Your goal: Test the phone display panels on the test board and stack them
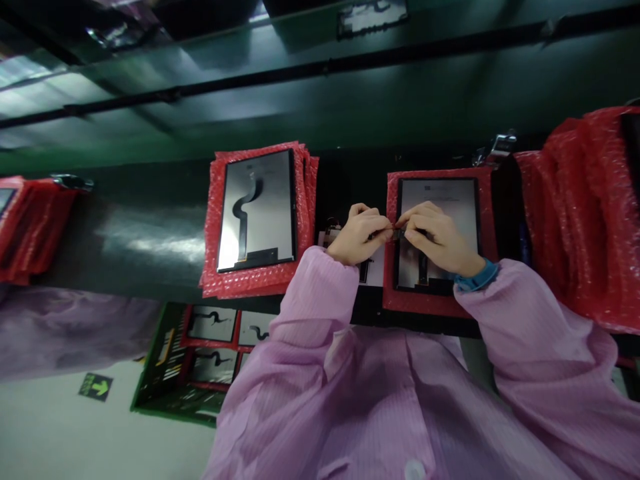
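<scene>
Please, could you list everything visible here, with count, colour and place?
Right screen panel: one, grey, under the right hand
Small part: one, dark, between both hands
Left screen panel: one, grey, left of the hands
Bubble sheets: several, red, under both panels
Sheet bundles: two, red, far left, far right
Shiny pieces: at least two, silver, near bundles
Worktable: one, dark, beneath the panels
Crate: one, green, lower left
Crate panels: several, grey, inside
Floor sign: one, dark with green arrow, lower left
Co-worker's sleeve: one, purple, left edge
Wristband: one, blue, right wrist
Sleeves: two, pink, lower middle
Left hand, right hand: two, bare, centre right
</scene>
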`<state>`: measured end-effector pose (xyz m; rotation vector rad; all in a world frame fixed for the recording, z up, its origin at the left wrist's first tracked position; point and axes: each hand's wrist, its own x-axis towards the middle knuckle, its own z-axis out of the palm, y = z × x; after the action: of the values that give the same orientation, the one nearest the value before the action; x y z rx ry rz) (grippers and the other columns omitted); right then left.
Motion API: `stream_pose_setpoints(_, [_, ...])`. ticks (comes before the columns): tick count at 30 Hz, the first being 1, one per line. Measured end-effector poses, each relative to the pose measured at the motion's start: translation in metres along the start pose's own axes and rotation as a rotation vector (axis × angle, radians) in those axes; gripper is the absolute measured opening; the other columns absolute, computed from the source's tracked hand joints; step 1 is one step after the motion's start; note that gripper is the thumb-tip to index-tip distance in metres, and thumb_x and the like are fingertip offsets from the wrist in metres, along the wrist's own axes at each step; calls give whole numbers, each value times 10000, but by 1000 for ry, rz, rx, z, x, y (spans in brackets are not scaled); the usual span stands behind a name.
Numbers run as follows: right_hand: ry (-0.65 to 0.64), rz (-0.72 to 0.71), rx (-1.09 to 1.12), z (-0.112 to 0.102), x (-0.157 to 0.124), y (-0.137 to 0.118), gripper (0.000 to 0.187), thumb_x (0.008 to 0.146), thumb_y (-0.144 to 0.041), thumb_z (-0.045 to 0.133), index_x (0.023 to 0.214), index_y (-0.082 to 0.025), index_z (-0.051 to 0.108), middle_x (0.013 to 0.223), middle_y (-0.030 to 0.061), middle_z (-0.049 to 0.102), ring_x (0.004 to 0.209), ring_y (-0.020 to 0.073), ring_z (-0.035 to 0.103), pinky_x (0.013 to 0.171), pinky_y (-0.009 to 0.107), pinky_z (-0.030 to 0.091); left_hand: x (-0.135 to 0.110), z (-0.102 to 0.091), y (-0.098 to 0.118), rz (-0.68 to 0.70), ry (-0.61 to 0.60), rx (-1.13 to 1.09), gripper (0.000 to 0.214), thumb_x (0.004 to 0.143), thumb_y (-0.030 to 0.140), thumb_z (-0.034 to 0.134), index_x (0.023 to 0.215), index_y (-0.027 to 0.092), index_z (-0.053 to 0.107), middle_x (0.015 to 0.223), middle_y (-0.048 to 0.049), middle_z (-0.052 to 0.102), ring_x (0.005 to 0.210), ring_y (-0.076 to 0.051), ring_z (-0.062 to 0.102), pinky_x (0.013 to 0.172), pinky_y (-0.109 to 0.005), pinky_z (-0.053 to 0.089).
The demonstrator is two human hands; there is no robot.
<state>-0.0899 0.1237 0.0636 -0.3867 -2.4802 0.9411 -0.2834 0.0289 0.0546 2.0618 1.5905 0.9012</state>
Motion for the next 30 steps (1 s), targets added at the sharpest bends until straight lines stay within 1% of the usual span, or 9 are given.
stream_pose_setpoints(6, [-21, 16, 13, 2, 0, 0, 262, 958, -332, 434, 730, -219, 497, 1017, 89, 698, 1007, 260, 580, 924, 468, 423, 0, 0, 1, 7, -19, 7, 238, 935, 267, 459, 713, 222, 533, 706, 3, 621, 756, -197, 558, 950, -436, 329])
stream_pose_setpoints(10, [-35, 17, -4, 3, 0, 1, 260, 957, -331, 440, 733, -218, 506, 1014, 83, 698, 1011, 257, 582, 940, 474, 417, 0, 0, 0, 27, -9, 3, 238, 935, 267, 448, 716, 220, 525, 708, -2, 629, 754, -199, 554, 946, -438, 327])
stream_pose_setpoints(16, [1, 18, -14, 1, 0, 1, 260, 957, -326, 440, 731, -221, 512, 1014, 78, 704, 1004, 255, 587, 943, 471, 418, 0, 1, 1, -4, -7, -15, 230, 926, 271, 452, 716, 225, 533, 700, -1, 615, 756, -204, 549, 969, -441, 315])
stream_pose_setpoints(19, [-11, 13, -1, -1, 0, 1, 259, 957, -329, 440, 733, -222, 515, 1027, 81, 706, 1009, 255, 588, 946, 471, 419, 0, 1, 1, -6, 10, -28, 217, 919, 264, 464, 718, 227, 537, 698, 1, 610, 749, -204, 547, 973, -438, 311])
stream_pose_setpoints(25, [-35, 16, -24, 0, 0, 1, 259, 955, -339, 441, 740, -222, 524, 1036, 85, 707, 1024, 266, 582, 949, 485, 419, 0, 1, 1, -7, -8, -2, 226, 928, 275, 453, 726, 227, 542, 717, -5, 624, 765, -207, 556, 990, -454, 328])
stream_pose_setpoints(30, [-23, 2, -41, 1, 0, 1, 261, 957, -330, 433, 739, -220, 524, 1036, 89, 708, 1029, 271, 585, 947, 489, 420, -1, 1, 1, 6, 8, -19, 226, 928, 272, 459, 725, 221, 544, 713, -2, 619, 762, -204, 560, 988, -468, 324])
